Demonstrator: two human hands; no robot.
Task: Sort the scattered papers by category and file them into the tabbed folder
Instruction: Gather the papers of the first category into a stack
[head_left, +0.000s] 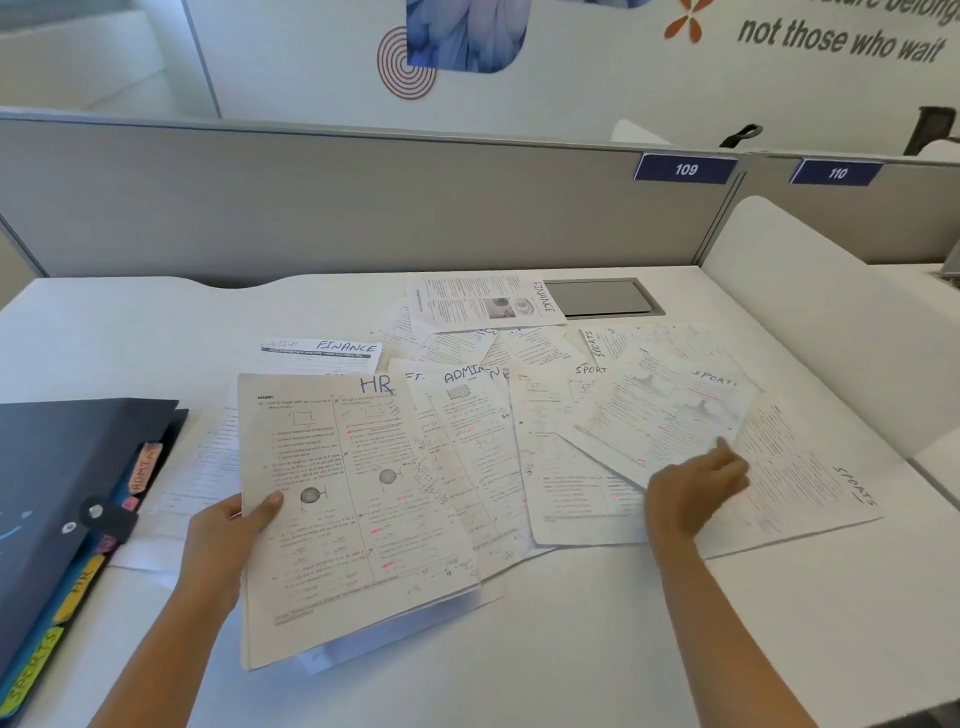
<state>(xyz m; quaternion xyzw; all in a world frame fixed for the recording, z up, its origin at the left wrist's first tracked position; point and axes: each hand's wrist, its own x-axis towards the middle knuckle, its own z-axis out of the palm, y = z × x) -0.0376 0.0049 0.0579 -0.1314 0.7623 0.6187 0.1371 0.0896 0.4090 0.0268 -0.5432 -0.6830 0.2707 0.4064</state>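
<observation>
My left hand (228, 535) grips the left edge of a small stack of papers topped by a sheet marked HR (358, 509), lifted a little off the desk. My right hand (693, 491) reaches over the spread on the right, its fingers pinching the lower corner of a sheet marked SPORTS (670, 421). Under and around it lie a SPORT sheet (566, 467), another SPORTS sheet (810, 483) and an ADMIN sheet (478, 436). Two FINANCE sheets (324, 353) (483, 301) lie farther back. The dark tabbed folder (62, 493) lies shut at the left, with ADMIN, HR and SPORTS tabs showing.
The white desk (571, 649) ends at a grey partition (363, 208) at the back. A grey cable hatch (602, 297) sits behind the papers. A white side divider (831, 322) stands at the right. More loose sheets (202, 467) lie between the folder and the HR stack.
</observation>
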